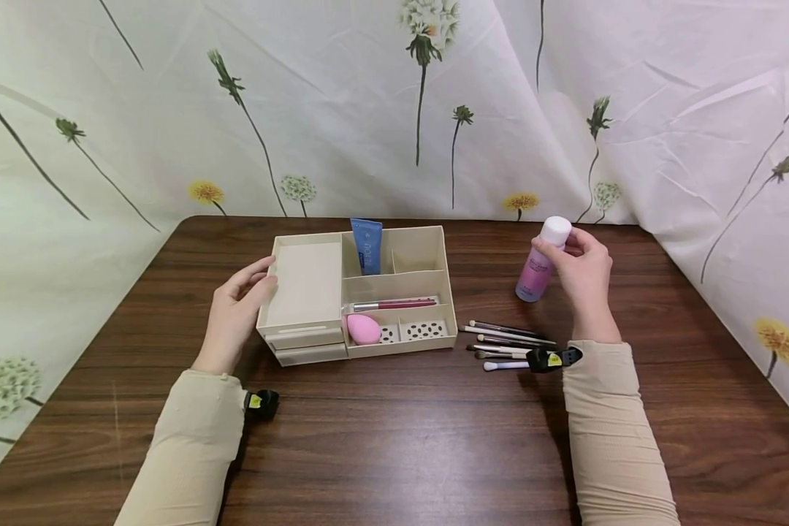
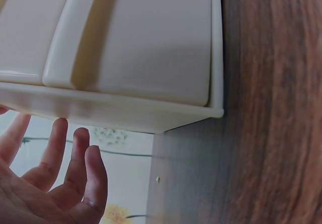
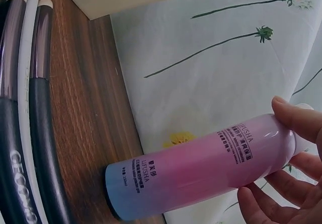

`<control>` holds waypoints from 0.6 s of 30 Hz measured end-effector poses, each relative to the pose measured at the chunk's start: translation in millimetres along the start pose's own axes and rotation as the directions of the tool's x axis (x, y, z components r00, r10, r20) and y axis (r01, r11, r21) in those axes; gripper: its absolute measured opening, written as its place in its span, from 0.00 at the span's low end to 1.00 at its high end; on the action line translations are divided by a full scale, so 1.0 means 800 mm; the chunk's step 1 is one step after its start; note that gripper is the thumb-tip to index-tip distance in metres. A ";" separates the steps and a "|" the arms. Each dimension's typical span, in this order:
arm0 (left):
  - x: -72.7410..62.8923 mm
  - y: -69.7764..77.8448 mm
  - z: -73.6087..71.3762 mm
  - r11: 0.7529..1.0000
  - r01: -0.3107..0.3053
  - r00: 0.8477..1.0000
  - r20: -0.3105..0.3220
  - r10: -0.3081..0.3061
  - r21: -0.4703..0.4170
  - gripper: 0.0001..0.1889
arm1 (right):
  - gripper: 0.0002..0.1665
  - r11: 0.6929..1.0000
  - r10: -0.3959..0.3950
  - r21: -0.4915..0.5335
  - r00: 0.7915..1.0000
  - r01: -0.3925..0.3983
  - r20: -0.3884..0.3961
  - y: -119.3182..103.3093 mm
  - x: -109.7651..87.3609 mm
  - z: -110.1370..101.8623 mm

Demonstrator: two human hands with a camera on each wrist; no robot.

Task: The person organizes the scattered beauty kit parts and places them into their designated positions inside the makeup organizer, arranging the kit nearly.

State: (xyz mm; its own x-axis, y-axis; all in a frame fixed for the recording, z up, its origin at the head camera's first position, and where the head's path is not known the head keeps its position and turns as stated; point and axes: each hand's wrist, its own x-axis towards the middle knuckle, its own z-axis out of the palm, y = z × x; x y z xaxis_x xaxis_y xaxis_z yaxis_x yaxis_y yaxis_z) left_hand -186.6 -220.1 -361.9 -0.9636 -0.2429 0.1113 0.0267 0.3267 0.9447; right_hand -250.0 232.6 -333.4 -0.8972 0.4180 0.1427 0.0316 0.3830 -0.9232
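Observation:
My right hand [image 1: 584,281] grips a pink-and-blue spray bottle [image 3: 201,166] near its white cap [image 1: 556,231], thumb on one side and fingers on the other. The bottle tilts slightly; whether its base touches the table I cannot tell. On the left, my left hand [image 1: 232,315] touches the side of a cream desktop organizer [image 1: 302,285], its fingers [image 2: 48,158] extended along the wall. In the organizer's open compartments are a blue tube [image 1: 368,245], a makeup brush with a dark red handle [image 1: 397,304] and a pink makeup sponge [image 1: 364,329].
Several makeup brushes [image 1: 506,340] lie on the brown wooden table [image 1: 394,438] between the organizer and my right wrist. Two drawers [image 1: 309,354] face the front of the organizer. Behind the table hangs a white cloth [image 1: 342,109] with a dandelion print.

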 end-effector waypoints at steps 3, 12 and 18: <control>0.001 0.000 0.000 1.000 0.003 1.000 0.000 -0.003 -0.003 0.24 | 0.32 1.000 -0.011 0.019 1.000 0.011 -0.008 -0.002 -0.002 0.001; 0.004 -0.002 0.000 1.000 0.011 1.000 0.002 -0.011 -0.012 0.25 | 0.29 0.988 -0.036 0.146 0.999 0.041 -0.037 -0.016 -0.008 0.003; 0.004 -0.002 0.000 1.000 0.007 1.000 0.002 -0.007 -0.007 0.25 | 0.28 0.969 -0.083 0.228 0.995 0.094 -0.060 -0.029 -0.016 0.007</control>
State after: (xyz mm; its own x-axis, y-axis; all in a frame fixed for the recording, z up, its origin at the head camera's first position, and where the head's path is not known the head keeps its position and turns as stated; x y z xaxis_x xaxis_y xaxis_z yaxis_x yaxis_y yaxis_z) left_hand -189.6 -221.4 -362.9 -0.9642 -0.2439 0.1040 0.0216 0.3187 0.9476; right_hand -242.0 213.8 -316.1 -0.8686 0.4336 0.2398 -0.1544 0.2232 -0.9625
